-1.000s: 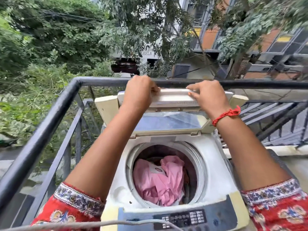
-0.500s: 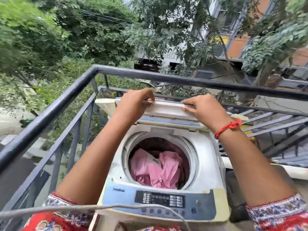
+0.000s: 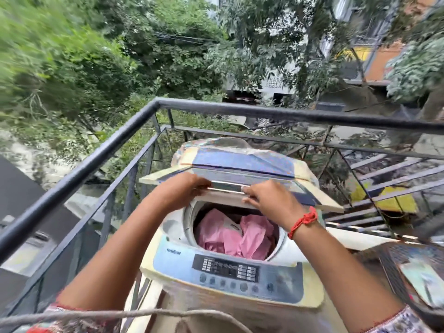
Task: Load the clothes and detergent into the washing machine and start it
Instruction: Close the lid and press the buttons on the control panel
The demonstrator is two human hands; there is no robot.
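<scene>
A top-loading washing machine [image 3: 230, 272] stands in the corner of a balcony, close inside a dark metal railing [image 3: 96, 162] that runs along its left and far sides; its control panel [image 3: 225, 270] faces the person on the near edge, and the hinge side lies away toward the trees; the round drum opening points straight up, and pink clothes [image 3: 235, 236] lie bunched inside it, filling most of what shows of the tub; the folding lid [image 3: 240, 179] spans the machine from left to right, its long axis level and parallel to the far rail, and it hangs partly lowered over the back of the opening, the front panel tilted down toward the person while the rear panel rises behind it; both hands grip the lid's near edge side by side, a short way apart; the left hand [image 3: 185, 188] is curled over the edge left of centre, and the right hand [image 3: 269, 200] clamps the edge right of centre, fingers on top; a red thread bracelet [image 3: 302, 222] circles the right wrist; patterned red sleeves show at the bottom corners of the view; a pale cord [image 3: 120, 314] crosses the foreground below the panel; the view is blurred at the left.
</scene>
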